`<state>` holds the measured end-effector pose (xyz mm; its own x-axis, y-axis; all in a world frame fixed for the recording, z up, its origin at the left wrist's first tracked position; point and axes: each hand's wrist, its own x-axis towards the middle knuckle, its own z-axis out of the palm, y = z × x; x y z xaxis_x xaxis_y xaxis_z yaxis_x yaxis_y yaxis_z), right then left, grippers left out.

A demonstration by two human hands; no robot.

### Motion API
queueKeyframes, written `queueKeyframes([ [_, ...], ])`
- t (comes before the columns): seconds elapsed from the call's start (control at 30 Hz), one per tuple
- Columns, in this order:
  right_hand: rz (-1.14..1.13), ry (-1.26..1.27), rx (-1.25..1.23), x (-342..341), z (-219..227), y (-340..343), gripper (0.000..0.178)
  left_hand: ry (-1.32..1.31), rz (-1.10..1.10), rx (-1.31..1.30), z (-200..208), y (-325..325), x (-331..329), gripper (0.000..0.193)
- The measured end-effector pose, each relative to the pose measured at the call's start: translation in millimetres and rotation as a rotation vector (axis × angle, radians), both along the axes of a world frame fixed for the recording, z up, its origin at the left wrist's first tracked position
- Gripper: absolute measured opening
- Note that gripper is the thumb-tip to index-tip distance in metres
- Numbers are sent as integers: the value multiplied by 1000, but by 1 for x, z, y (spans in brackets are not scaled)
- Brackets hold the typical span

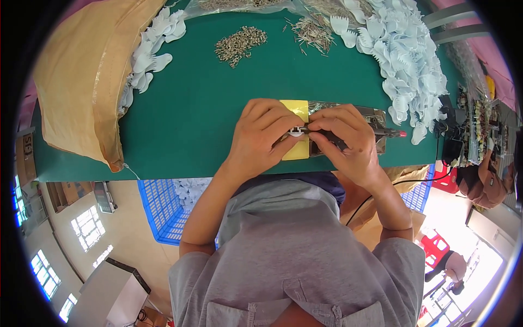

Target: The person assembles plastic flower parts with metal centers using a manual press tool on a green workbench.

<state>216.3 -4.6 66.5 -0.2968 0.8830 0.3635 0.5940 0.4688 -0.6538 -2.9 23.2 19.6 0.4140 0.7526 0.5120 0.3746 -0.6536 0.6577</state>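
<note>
My left hand point(264, 133) pinches a small white plastic piece point(296, 132) between thumb and fingertips, above a yellow pad point(295, 154). From the other side my right hand point(348, 136) closes its thumb and fingers against the same spot. What lies in its fingertips is too small and hidden to tell. Under and behind the right hand is a metal-looking block point(376, 116) on the table. A dark rod with a red tip point(401, 133) sticks out to the right of it.
On the green table point(190, 120) lie a heap of small metal parts point(239, 44) and a pile of metal pins point(313, 35). Pale blue toothed plastic pieces point(406, 65) are heaped at the right; more spill from a brown sack point(81, 82) at the left. A blue crate point(163, 212) stands below.
</note>
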Motion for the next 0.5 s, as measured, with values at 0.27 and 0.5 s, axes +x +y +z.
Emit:
queueKeyframes([
  [0.27, -2, 15, -59, 2, 0, 1, 21, -42, -35, -81, 3, 3, -3, 28],
  [0.5, 13, -5, -49, 2, -1, 4, 20, -99, -6, -124, -7, -3, 0, 28],
])
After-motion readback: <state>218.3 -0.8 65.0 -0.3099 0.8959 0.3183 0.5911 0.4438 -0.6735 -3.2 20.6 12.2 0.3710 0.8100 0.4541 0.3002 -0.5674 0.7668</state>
